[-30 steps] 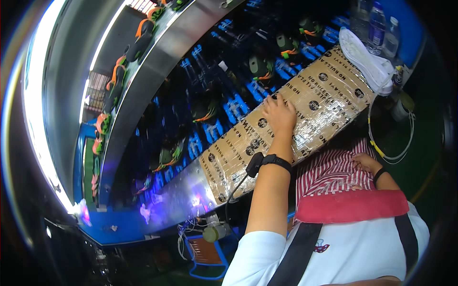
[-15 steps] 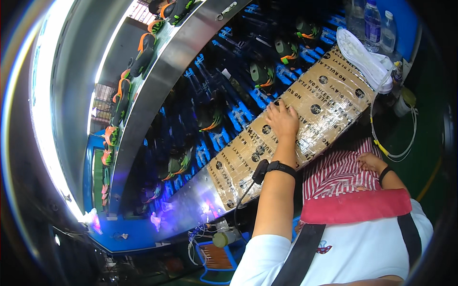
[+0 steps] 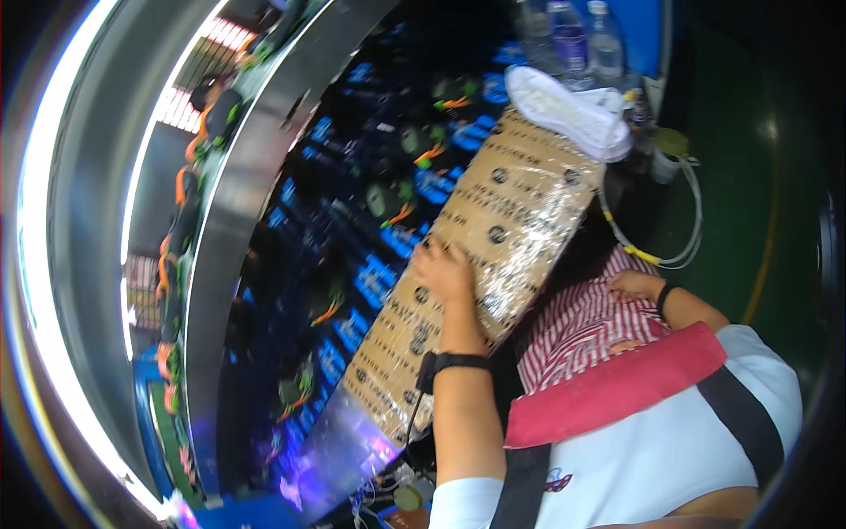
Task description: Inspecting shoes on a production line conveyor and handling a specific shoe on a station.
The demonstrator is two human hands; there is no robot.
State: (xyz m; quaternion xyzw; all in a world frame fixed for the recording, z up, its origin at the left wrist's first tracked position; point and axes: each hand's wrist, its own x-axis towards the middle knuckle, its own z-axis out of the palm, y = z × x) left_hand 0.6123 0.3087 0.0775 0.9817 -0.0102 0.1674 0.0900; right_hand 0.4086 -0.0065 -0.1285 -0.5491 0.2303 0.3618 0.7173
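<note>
Two hands are in view. Your left hand (image 3: 443, 271) lies flat and open, fingers spread, on the long board (image 3: 480, 264), a brown slab wrapped in shiny clear film and printed with rows of dark round marks and lettering. It runs from lower centre up to the upper right of the frame. Your right hand (image 3: 633, 284) rests on the red-and-white striped cloth (image 3: 577, 326) at right of centre, fingers loosely curled, grasping nothing. A white shoe (image 3: 568, 110) sits on the board's upper end. Three clear bottles (image 3: 573, 40) stand at the top edge. Blue patterned labels glow across the dark belt (image 3: 352, 264) left of the board.
</note>
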